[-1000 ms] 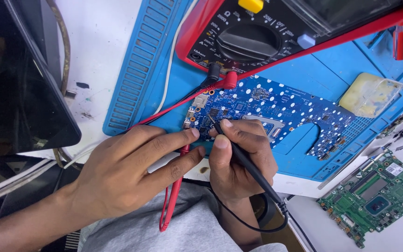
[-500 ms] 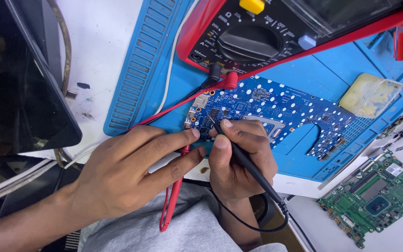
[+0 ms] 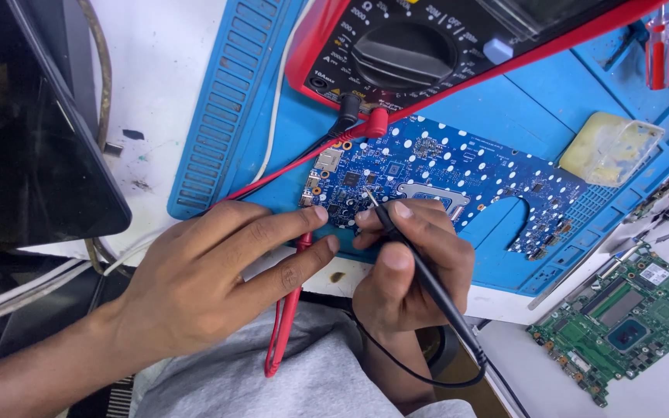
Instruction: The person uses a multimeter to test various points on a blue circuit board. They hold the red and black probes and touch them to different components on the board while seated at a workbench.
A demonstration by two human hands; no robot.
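A blue circuit board (image 3: 458,174) with white dots lies on a blue work mat (image 3: 536,101). My right hand (image 3: 412,263) pinches a black meter probe (image 3: 420,267), its metal tip touching the board near its left end. My left hand (image 3: 218,275) lies beside it, fingers stretched over a red probe (image 3: 284,321), fingertips at the board's lower left edge. A red and black multimeter (image 3: 420,50) sits at the top, with a red and a black lead plugged in.
A dark screen (image 3: 25,139) stands at the left with cables beside it. A green circuit board (image 3: 629,317) lies at the lower right. A yellowish pad (image 3: 609,147) rests on the mat's right part. A red-handled screwdriver (image 3: 660,46) is at the top right.
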